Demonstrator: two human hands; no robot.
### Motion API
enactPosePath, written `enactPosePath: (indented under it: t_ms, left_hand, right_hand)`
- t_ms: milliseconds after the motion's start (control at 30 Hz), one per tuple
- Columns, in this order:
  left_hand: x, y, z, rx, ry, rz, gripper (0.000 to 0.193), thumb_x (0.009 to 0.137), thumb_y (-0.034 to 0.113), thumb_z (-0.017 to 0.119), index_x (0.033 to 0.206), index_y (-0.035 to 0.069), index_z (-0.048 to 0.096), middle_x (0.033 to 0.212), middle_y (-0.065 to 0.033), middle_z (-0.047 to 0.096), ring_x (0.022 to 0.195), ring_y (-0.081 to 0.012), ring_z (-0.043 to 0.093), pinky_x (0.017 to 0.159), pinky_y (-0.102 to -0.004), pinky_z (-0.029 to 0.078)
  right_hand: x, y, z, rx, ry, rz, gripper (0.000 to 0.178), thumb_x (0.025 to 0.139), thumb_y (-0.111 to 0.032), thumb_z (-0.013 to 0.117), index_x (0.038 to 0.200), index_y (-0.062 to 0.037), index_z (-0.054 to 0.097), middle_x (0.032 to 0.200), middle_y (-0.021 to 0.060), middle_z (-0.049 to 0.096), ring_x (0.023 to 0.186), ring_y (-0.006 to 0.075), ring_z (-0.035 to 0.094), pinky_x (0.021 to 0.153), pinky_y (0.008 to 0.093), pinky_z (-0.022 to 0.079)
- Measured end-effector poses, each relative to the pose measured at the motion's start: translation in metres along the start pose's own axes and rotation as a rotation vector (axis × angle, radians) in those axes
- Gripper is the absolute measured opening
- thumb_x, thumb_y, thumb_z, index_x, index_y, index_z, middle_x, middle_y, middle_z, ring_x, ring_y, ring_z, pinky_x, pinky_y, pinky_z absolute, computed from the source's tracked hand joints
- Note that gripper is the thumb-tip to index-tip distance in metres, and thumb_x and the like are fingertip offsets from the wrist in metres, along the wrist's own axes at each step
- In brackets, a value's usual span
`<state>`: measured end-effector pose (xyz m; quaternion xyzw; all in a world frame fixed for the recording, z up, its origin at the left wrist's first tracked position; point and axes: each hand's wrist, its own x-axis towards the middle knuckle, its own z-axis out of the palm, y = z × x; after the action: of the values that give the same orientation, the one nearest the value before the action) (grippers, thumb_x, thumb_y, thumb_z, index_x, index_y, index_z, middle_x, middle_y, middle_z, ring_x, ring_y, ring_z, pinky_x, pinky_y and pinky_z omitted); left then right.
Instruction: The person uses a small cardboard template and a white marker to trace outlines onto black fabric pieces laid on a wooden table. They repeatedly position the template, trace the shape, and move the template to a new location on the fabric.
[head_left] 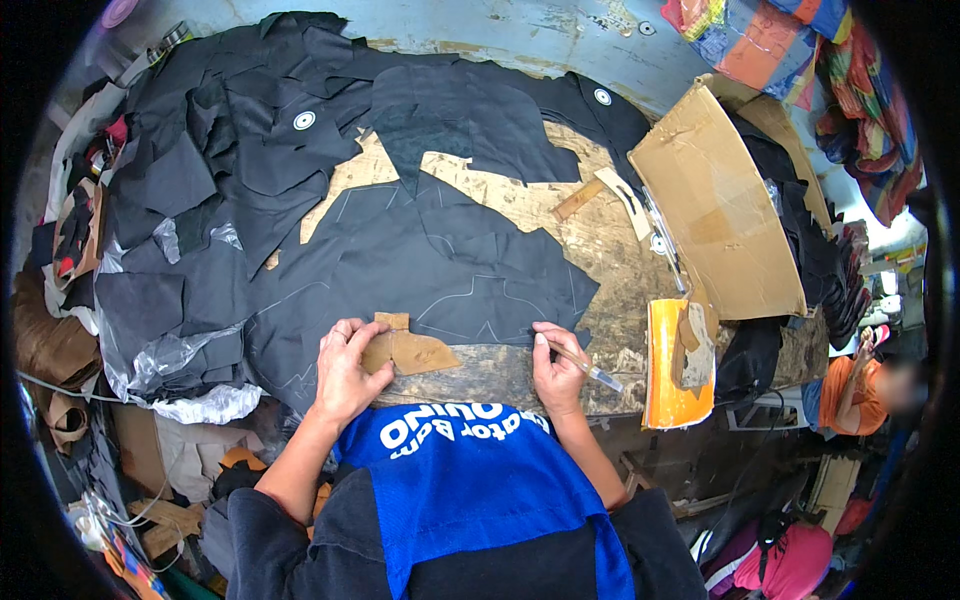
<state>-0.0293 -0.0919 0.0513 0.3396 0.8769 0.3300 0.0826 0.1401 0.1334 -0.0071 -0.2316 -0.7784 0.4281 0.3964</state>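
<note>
A large piece of black leather (440, 240) lies over the wooden table in front of me, with pale outlines drawn on it. My left hand (346, 372) is closed on a brown cardboard pattern (415, 353), thumb on top, at the leather's near edge. To its right, my right hand (558, 372) pinches a slim pen-like marker (585, 364). One end of the marker rests near the leather's edge; its clear end points toward the lower right. A drawn outline runs on the leather between my two hands.
Black leather pieces (250, 130) are heaped at the left and back. An open cardboard box (715, 210) stands at the right. Nearer me lies an orange-yellow pad (662, 365) with a worn pattern on it. Another person (850, 392) sits at the far right.
</note>
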Motion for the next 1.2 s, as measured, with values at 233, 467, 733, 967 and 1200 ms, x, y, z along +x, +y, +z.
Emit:
enactPosePath:
  t_ms: [233, 467, 733, 967, 1200]
  left_hand:
    - [0.013, 0.002, 0.006, -0.163, 0.318, -0.025, 0.035, 0.059, 0.007, 0.073, 0.092, 0.003, 0.062, 0.095, -0.0128, 0.056, 0.089, -0.0278, 0.057, 0.081, -0.0341, 0.048]
    - [0.019, 0.014, 0.030, 0.014, 0.319, 0.123, 0.057, 0.067, 0.028, 0.074, 0.117, 0.006, 0.055, 0.134, -0.0270, 0.036, 0.127, -0.0439, 0.031, 0.102, -0.0582, 0.023]
    - [0.009, 0.018, 0.061, 0.370, -0.204, 0.115, 0.090, 0.081, 0.063, 0.050, 0.140, -0.002, 0.029, 0.149, -0.0213, 0.020, 0.140, -0.0357, 0.010, 0.100, -0.0713, 0.004]
    - [0.005, 0.014, 0.066, 0.399, -0.188, 0.100, 0.095, 0.081, 0.067, 0.045, 0.141, -0.004, 0.025, 0.150, -0.0184, 0.018, 0.142, -0.0302, 0.009, 0.102, -0.0695, 0.003]
    - [0.006, 0.021, 0.062, 0.353, -0.201, 0.050, 0.093, 0.081, 0.066, 0.044, 0.142, -0.001, 0.026, 0.151, -0.0139, 0.019, 0.142, -0.0266, 0.009, 0.096, -0.0764, 0.000]
  right_hand:
    - [-0.004, 0.007, -0.001, 0.023, -0.027, 0.007, 0.007, 0.084, 0.004, 0.058, 0.088, -0.0001, 0.053, 0.094, 0.0156, 0.066, 0.087, 0.0179, 0.063, 0.076, 0.0281, 0.050]
    - [-0.007, 0.013, 0.001, 0.328, 0.034, 0.194, 0.008, 0.089, 0.000, 0.056, 0.094, 0.0004, 0.049, 0.099, 0.0187, 0.064, 0.088, 0.0156, 0.060, 0.076, 0.0254, 0.048]
    - [-0.006, 0.013, -0.001, 0.350, 0.083, 0.255, 0.010, 0.089, -0.003, 0.058, 0.095, 0.0019, 0.051, 0.097, 0.0165, 0.063, 0.084, 0.0144, 0.060, 0.076, 0.0252, 0.050]
    - [0.027, -0.018, 0.007, 0.368, 0.086, 0.278, 0.012, 0.087, -0.001, 0.060, 0.097, 0.0049, 0.058, 0.093, 0.0106, 0.058, 0.079, 0.0178, 0.063, 0.072, 0.0265, 0.053]
    - [0.064, -0.068, 0.078, 0.372, -0.393, 0.065, 0.011, 0.087, -0.005, 0.060, 0.094, 0.0033, 0.063, 0.090, 0.0090, 0.060, 0.075, 0.0132, 0.061, 0.067, 0.0241, 0.049]
